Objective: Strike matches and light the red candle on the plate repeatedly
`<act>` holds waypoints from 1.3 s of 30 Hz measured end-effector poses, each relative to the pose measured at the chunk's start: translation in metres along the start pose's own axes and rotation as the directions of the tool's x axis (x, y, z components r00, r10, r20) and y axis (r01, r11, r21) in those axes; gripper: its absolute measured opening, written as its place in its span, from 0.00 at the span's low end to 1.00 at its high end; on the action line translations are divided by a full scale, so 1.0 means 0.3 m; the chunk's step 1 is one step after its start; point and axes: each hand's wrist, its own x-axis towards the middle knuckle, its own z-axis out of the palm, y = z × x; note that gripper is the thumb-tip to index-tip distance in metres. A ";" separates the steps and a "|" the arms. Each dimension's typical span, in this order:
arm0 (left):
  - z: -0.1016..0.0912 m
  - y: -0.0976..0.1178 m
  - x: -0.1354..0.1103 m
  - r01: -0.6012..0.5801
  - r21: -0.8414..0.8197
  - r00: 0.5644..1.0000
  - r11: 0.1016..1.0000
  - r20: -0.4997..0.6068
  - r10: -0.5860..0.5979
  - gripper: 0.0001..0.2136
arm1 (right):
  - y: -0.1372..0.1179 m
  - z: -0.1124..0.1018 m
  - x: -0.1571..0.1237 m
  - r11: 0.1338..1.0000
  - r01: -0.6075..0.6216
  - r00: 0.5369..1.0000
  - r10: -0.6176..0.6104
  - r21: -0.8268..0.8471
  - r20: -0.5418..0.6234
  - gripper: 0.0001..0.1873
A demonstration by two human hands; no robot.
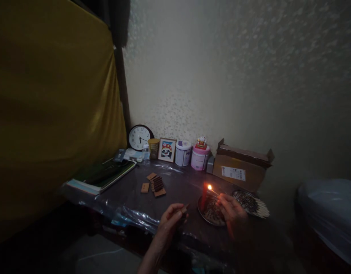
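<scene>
My right hand (234, 214) pinches a burning match (215, 192), its flame beside the top of a red candle (204, 193). Whether the candle's wick is alight, I cannot tell. The candle stands upright at the left side of a round metal plate (202, 217) strewn with small dark and pale bits. Closer to the table's front edge, my left hand (170, 221) is closed around a small brown matchbox (185, 208), mostly hidden by the fingers. Behind that hand lie several small brown cardboard pieces (160, 192), some with dark strips.
A second plate (235, 192) at right carries many matchsticks (259, 207). Along the wall stand a clock (139, 137), a panda picture (166, 150), two tins (183, 154) and an open cardboard box (240, 163). Books (102, 177) lie at left on the plastic-covered table (130, 203).
</scene>
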 end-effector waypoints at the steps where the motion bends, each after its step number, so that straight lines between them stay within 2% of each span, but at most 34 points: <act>1: -0.002 -0.001 0.001 -0.001 0.000 1.000 1.000 0.000 0.001 0.13 | 0.001 -0.003 0.002 1.000 -0.018 1.000 0.018 -0.010 -0.001 0.13; 4: -0.005 -0.004 0.004 -0.001 -0.007 1.000 1.000 0.010 0.001 0.12 | 0.000 -0.008 0.008 0.996 -0.073 0.996 0.071 -0.057 -0.049 0.13; 11: -0.008 -0.005 0.007 0.009 -0.026 1.000 1.000 0.007 -0.009 0.11 | 0.003 0.006 0.013 0.988 0.015 0.989 -0.036 -0.153 -0.141 0.14; 18: -0.001 0.008 0.003 0.009 -0.013 1.000 1.000 -0.001 -0.009 0.12 | 0.028 0.007 0.016 0.985 0.012 0.983 -0.043 -0.170 -0.181 0.15; 22: 0.008 0.023 -0.003 0.025 0.003 0.999 1.000 -0.028 -0.025 0.12 | 0.034 0.003 0.025 0.980 0.058 0.973 -0.098 -0.193 -0.209 0.14; 32: 0.005 0.021 -0.004 0.020 -0.005 1.000 1.000 0.004 -0.020 0.12 | 0.045 0.014 0.044 0.971 0.109 0.969 -0.152 -0.211 -0.197 0.14; 39: 0.014 0.027 0.004 0.029 -0.026 0.999 0.999 -0.025 -0.029 0.14 | 0.056 0.046 0.050 0.966 0.142 0.965 -0.184 -0.215 -0.189 0.14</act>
